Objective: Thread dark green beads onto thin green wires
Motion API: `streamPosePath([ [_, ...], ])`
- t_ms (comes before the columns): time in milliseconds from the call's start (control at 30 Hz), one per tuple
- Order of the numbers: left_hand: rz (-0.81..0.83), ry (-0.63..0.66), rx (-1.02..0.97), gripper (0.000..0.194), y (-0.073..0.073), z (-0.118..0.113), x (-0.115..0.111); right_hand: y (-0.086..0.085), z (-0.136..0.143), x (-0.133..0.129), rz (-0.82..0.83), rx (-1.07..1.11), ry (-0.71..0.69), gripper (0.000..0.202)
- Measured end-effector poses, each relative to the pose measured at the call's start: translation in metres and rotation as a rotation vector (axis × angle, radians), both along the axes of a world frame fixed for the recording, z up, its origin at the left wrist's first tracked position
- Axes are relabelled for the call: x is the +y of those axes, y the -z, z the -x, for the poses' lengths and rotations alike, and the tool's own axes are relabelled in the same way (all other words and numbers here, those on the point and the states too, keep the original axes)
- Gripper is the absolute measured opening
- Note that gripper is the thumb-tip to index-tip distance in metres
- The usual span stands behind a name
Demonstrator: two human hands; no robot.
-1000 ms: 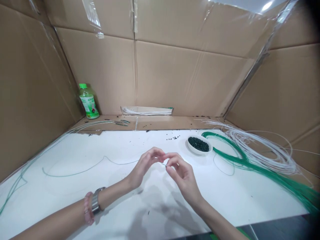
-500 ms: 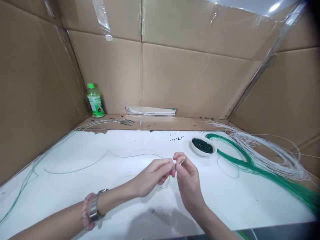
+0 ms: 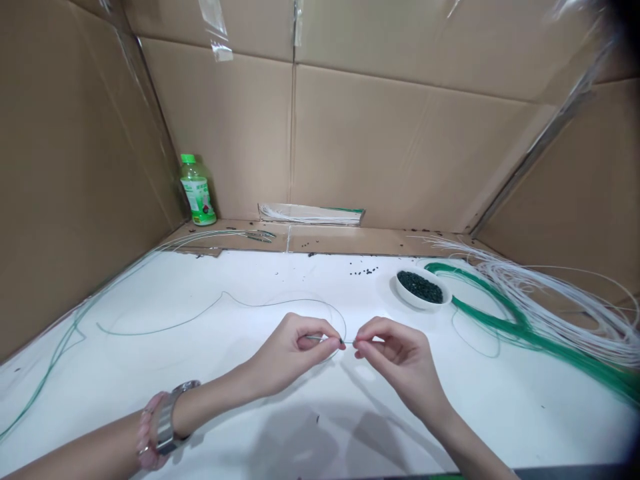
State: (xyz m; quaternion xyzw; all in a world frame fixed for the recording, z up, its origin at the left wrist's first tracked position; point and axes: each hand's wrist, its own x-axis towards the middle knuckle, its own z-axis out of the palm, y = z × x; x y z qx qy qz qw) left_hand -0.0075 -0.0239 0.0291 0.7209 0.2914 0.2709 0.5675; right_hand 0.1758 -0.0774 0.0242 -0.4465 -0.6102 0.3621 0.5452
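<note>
My left hand (image 3: 295,347) pinches a thin green string (image 3: 175,327) between thumb and forefinger, a small dark bead (image 3: 343,343) showing at the fingertips. Facing it across a narrow gap, my right hand (image 3: 405,360) is closed in a pinch on the same string, which runs straight between the two. Something dark also shows at the right fingertips, too small to make out. From the left hand the string loops up and trails left across the white tabletop (image 3: 210,393). Past the right hand stands a white bowl (image 3: 407,300) of dark green beads (image 3: 420,285).
Green strands (image 3: 545,339) and coiled white strands (image 3: 555,300) lie at the right. Finished-looking strings with beaded ends (image 3: 260,235) stretch along the left. A green-capped bottle (image 3: 199,197) stands in the back left corner. Cardboard walls (image 3: 375,133) enclose the table; loose beads (image 3: 367,271) lie near the back.
My hands have drawn apart, with the string now straight between their fingertips. A dark bead has come into view at the left fingertips. The camera view has shifted slightly.
</note>
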Motion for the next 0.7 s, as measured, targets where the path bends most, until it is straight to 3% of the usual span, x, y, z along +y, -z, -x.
streamPosePath([
  [167, 0.025, 0.009, -0.019, 0.021, 0.01, 0.003, 0.004, 0.008, 0.002, 0.003, -0.255, -0.372, 0.017, 0.011],
  [267, 0.142, 0.006, 0.005, 0.025, 0.024, 0.003, 0.009, 0.009, -0.003, 0.01, -0.392, -0.527, -0.068, 0.013],
  [333, 0.217, -0.033, 0.006, 0.029, 0.036, 0.003, 0.011, 0.005, -0.015, 0.027, -0.317, -0.604, -0.073, 0.013],
  [433, 0.306, -0.083, -0.025, 0.032, 0.049, 0.003, 0.012, -0.003, -0.045, 0.075, -0.056, -0.846, 0.184, 0.022],
  [500, 0.348, -0.083, -0.049, 0.031, 0.052, 0.004, 0.01, -0.002, -0.064, 0.115, 0.024, -0.943, 0.258, 0.02],
  [600, 0.391, -0.073, -0.058, 0.028, 0.052, 0.005, 0.005, 0.011, -0.079, 0.164, 0.139, -1.059, 0.215, 0.011],
  [700, 0.414, -0.079, -0.069, 0.029, 0.052, 0.007, 0.004, 0.029, -0.078, 0.187, 0.209, -1.124, 0.135, 0.017],
])
